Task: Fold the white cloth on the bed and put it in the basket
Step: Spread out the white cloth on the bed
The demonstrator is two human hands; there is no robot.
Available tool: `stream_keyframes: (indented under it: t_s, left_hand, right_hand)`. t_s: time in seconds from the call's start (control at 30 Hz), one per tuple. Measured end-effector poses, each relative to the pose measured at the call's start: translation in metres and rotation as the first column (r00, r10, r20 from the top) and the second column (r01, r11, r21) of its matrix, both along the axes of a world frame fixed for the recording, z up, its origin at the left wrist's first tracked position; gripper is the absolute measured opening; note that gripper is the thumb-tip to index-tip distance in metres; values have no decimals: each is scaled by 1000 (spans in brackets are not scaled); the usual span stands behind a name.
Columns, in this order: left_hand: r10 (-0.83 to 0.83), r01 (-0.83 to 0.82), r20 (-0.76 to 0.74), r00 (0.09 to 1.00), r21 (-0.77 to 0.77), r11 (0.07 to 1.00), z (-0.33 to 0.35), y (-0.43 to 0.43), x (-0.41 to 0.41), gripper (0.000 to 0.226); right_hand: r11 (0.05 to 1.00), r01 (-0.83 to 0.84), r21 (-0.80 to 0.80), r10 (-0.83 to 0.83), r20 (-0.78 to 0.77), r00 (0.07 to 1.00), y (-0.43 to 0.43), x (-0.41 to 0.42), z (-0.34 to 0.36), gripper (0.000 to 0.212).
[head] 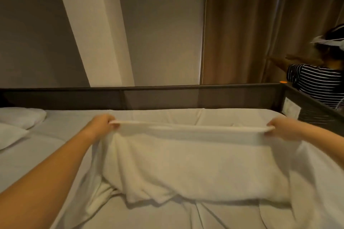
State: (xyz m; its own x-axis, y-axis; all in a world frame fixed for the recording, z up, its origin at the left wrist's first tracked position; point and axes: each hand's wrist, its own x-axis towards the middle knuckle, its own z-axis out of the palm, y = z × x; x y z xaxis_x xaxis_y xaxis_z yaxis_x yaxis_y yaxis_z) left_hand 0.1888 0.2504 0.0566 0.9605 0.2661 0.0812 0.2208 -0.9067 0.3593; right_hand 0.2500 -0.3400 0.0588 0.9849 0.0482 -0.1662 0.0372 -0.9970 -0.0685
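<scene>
both arms reach forward and away from the body, bare to the elbow and nearly straight. the left arm runs from the near left corner up toward the middle; the right arm comes in from the right edge. the left hand [101, 125] and right hand [279, 128] sit at about the same height, well apart, knuckles up. each hand is closed in a pinch, fingers curled under and thumb on top, gripping an end of the cloth [186, 156] edge stretched taut between them.
</scene>
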Motion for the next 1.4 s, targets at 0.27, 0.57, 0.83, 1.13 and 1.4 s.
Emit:
stream_keyframes:
  t_s: [0.27, 0.57, 0.83, 1.13, 1.4]
  left_hand:
    - [133, -1, 911, 390, -144, 990, 249, -14, 26, 24]
    - [-53, 161, 869, 493, -32, 986, 141, -15, -85, 30]
    - [-161, 136, 254, 954, 113, 984, -54, 9, -170, 39]
    - [-182, 193, -68, 981, 247, 950, -133, 10, -215, 44]
    - [-227, 244, -222, 948, 50, 969, -106, -6, -237, 38]
  right_hand:
    - [739, -486, 467, -431, 882, 193, 39, 7, 187, 20]
    - [759, -534, 372, -172, 906, 386, 17, -92, 115, 27]
    - [957, -216, 196, 222, -9, 975, -24, -159, 11, 27]
    - [978, -178, 111, 204, -297, 933, -20, -219, -45, 13]
    - [929, -151, 337, 285, -397, 873, -13, -231, -20, 40]
